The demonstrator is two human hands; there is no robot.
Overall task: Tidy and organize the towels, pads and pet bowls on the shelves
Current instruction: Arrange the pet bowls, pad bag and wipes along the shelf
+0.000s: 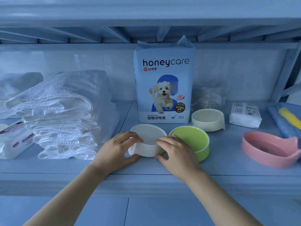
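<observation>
Both hands on the white plastic pet bowl [147, 136], near centre of the pale blue metal shelf [228, 167]. Bowl upright, opening up, long axis roughly left-right, flared corner of its base pointing near-left

left hand [120, 147]: fingers curled over the bowl's left rim, thumb on the near wall, gripping it
right hand [175, 152]: fingers over the right rim, thumb low at the near base, gripping the same bowl

round green plastic bowl [195, 141] just beside it on the right, upright; can't tell if they touch, right hand covers the gap
cream plastic bowl [210, 119] farther back and right, opening up, flared corner pointing near-right
pink fish-shaped bowl [267, 150] well apart at right, long axis left-right, tail end to the right

blue-and-white bag of honeycare training pads [164, 82] stands upright behind the white and green bowls, print facing near
stack of folded white waffle towels [61, 115] on the left, folded edges facing near
white pack of wipes [14, 139] near-left of the stack, touching it
small white wrapped packet [246, 115] right of the cream bowl
</observation>
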